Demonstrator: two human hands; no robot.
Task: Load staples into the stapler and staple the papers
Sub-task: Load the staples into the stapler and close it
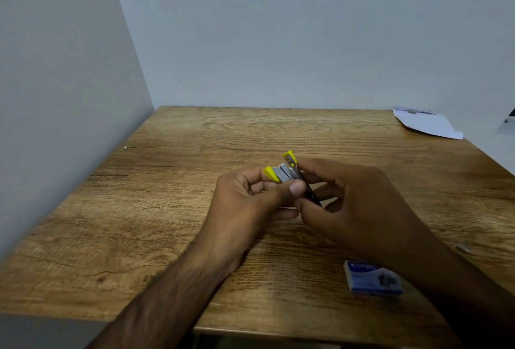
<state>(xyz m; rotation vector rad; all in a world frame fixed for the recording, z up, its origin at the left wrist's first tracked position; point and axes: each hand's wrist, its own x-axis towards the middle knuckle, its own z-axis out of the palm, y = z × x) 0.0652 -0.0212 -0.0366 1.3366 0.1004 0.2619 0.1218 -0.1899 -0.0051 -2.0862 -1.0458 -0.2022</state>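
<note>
Our left hand (245, 198) and right hand (359, 204) together clamp the opened stapler (289, 173) between them; staple box (373, 279) below the right wrist, papers (429, 123) far beyond. A loosened pinch could drop it.

Both forearms reach forward, wrists close together. The left hand (245, 198) is curled, thumb pressed forward; the right hand (359, 204) cups inward, its fingertips apparently pinching, partly hidden.

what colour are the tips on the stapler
Yellow tips on the stapler, clearest in the head view.
</note>
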